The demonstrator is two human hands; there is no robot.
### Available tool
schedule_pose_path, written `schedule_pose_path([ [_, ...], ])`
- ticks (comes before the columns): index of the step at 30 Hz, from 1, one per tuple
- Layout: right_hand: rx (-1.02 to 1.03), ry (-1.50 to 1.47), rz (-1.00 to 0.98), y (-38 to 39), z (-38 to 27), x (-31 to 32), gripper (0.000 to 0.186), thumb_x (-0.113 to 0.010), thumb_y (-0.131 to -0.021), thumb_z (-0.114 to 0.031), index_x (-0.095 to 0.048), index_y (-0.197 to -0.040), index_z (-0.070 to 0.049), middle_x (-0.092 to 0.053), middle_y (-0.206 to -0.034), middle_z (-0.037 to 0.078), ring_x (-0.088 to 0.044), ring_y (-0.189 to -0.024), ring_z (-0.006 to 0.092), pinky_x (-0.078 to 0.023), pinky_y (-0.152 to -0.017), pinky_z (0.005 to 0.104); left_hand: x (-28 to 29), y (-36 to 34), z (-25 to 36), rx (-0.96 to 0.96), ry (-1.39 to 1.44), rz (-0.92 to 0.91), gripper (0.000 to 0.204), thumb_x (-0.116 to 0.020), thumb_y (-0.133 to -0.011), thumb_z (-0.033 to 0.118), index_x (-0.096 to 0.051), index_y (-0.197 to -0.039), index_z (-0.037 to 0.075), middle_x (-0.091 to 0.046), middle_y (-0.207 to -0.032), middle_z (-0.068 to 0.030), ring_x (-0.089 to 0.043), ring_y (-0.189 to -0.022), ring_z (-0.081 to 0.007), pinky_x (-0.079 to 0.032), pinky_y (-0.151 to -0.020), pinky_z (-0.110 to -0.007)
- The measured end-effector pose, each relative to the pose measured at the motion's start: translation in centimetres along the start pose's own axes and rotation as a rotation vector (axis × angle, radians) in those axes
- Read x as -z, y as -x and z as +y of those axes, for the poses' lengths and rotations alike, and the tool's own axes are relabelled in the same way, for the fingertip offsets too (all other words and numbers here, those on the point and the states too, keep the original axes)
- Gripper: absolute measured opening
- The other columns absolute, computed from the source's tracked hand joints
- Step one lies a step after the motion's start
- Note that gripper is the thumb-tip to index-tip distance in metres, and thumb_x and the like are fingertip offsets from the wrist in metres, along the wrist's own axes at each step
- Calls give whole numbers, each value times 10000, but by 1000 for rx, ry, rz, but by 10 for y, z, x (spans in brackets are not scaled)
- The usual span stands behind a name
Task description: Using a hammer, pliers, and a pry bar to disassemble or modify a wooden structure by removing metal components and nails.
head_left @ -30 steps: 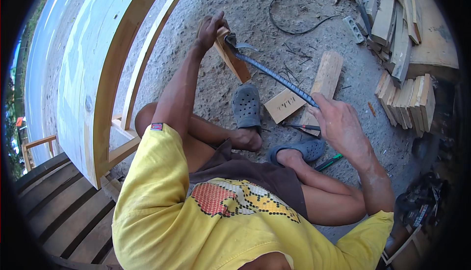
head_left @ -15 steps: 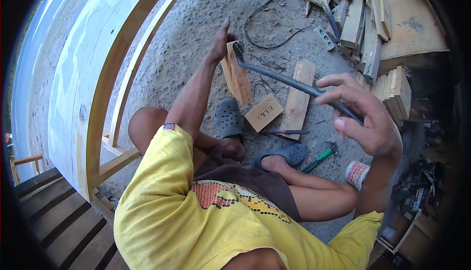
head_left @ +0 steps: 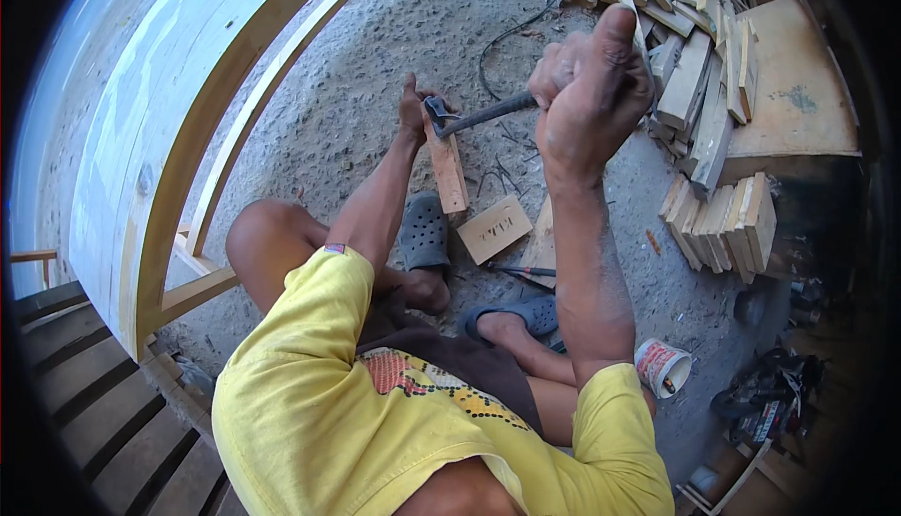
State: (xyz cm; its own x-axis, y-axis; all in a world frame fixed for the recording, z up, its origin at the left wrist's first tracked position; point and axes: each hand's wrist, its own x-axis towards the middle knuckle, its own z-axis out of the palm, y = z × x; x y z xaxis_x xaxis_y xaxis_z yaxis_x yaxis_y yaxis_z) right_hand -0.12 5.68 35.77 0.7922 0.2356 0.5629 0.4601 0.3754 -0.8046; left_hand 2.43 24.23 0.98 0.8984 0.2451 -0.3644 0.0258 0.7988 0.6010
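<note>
Better to keep the short wooden block (head_left: pixel 448 178) firm with the left hand (head_left: pixel 413 114), half-curled around its far end, with the grip partly hidden. With the right hand (head_left: pixel 596 89), closed in a fist around the dark pry bar (head_left: pixel 493 113), pull smoothly, keeping the claw well seated and away from the holding hand. Placed to the near side of the left hand: pale brown, narrow, with square-cut near end.

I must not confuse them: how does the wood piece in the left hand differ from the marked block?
The wood piece is in the left hand; the marked block lies unheld. The wood piece looks redder and slimmer, the marked block paler and wider. Both are bare wood.
</note>
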Motion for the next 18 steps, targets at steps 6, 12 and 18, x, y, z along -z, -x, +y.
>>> schedule_pose_path([
  [6,-69,481,30,-105,46,-53,386,-684,-1022,-319,-687,-785,-15,-575,-623,12,-498,-558,120,-407,-529,332,-20,-32,-58,-114,-358,87,799,-267,-1063,628,-685,-795,2,-699,-733,-114,-644,-644,-209,-542,-684,-358],
  [12,433,1014,-43,-71,69,19,425,-696,-992,-304,-517,-639,-150,-556,-582,13,-541,-509,92,-441,-451,325,-11,-44,-55,-234,-316,180,640,-289,-1089,406,-681,-777,7,-696,-707,-103,-635,-638,-205,-521,-664,-347],
  [18,87,-349,127,61,-65,64,427,-427,-1083,-246,-366,-665,-186,-307,-532,-16,-254,-464,105,-227,-448,299,-93,16,-88,-691,-586,39,456,-422,-1022,247,-701,-753,7,-715,-721,-165,-671,-686,-265,-505,-696,-417],
])
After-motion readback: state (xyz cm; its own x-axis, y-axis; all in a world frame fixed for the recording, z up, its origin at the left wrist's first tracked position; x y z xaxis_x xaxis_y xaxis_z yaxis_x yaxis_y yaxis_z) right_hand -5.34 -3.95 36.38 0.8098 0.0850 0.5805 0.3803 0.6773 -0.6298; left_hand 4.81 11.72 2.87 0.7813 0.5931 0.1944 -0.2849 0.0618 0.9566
